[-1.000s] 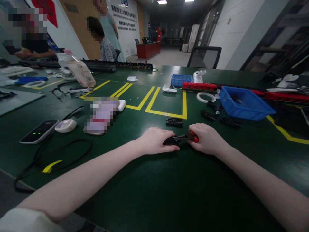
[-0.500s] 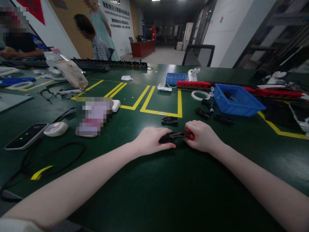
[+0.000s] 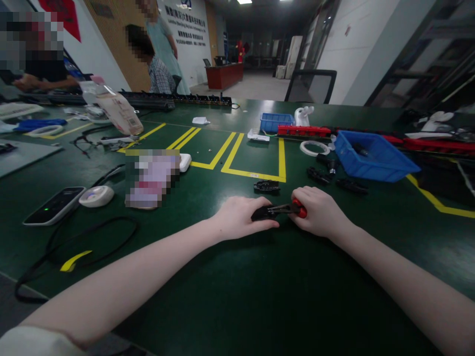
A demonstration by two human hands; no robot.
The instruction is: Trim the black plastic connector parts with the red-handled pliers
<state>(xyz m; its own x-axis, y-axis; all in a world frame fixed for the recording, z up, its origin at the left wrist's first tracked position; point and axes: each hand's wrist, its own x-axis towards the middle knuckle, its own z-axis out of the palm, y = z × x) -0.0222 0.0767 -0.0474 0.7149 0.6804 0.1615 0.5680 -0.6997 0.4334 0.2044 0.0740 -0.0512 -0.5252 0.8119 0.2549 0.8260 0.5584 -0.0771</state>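
A black part point(image 3: 262, 213) is pinned to the green table point(image 3: 237, 296) under the left hand point(image 3: 241, 217), whose fingers are closed over it. A red-handled tool point(image 3: 293, 209) is gripped in the clenched right hand point(image 3: 319, 212), its tip laid against the part. Another black part point(image 3: 266, 186) is seen just beyond the hands. To the right, a large blue bin point(image 3: 374, 160) is set on the table; one dark piece is seen in it. Farther back, a small blue bin point(image 3: 276, 121) is placed, its contents hidden. Loose black parts point(image 3: 319, 174) are scattered beside the large bin.
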